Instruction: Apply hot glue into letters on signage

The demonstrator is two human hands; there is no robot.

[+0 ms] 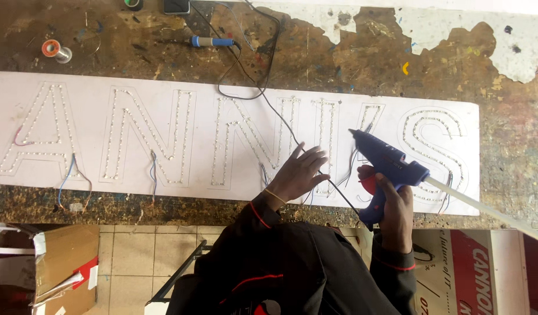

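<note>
A long white sign panel (135, 99) lies on the worn workbench, its outlined letters studded with rows of small lights and thin wires hanging from them. My left hand (301, 173) rests flat on the panel near its front edge, fingers spread over one letter. My right hand (392, 204) grips a blue hot glue gun (388, 164) with a red trigger. Its nozzle points up-left, just above the panel between two letters. A white glue stick (485, 207) sticks out of the gun's back toward the right. A black cord (269, 96) runs from the gun across the panel.
The scarred brown bench (339, 58) carries a blue-handled soldering iron (212, 41), a solder spool (52, 49) at far left and a dark device (175, 6) at the top edge. Below the bench are a tiled floor (135, 256), a cardboard box (65, 262) and a red-and-white box (473, 274).
</note>
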